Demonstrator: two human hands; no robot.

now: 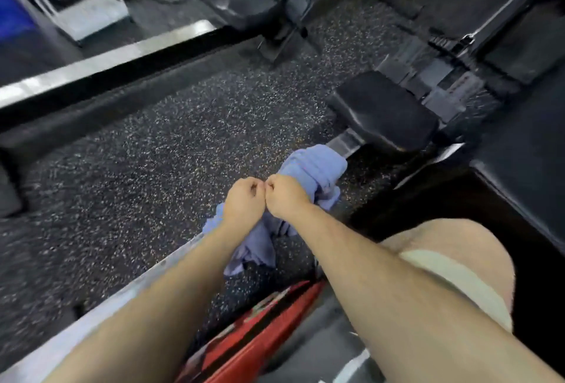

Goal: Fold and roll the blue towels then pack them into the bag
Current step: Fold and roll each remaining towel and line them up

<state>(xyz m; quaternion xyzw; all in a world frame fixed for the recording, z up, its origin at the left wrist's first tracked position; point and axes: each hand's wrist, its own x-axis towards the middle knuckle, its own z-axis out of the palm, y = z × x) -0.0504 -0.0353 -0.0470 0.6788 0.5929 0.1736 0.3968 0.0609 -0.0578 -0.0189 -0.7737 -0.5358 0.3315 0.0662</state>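
Blue cloth, a bunched towel point(308, 168), hangs in the air above a dark speckled rubber floor point(153, 153), gripped from above by both hands held knuckle to knuckle. The left hand point(243, 200) has its fingers curled tight around one part of the fabric, and the right hand point(287, 196) clenches the part just beside it; loose folds spill out beyond the right hand and droop below both wrists. Under the forearms, near the bottom edge, lies a red bag point(260, 330), partly hidden by the arms and blurred. A black padded bench seat point(382, 113) stands just beyond the towel, with more dark gym equipment behind it. A bare knee point(458, 248) shows at right, and a pale metal rail point(101, 309) runs along the left forearm.
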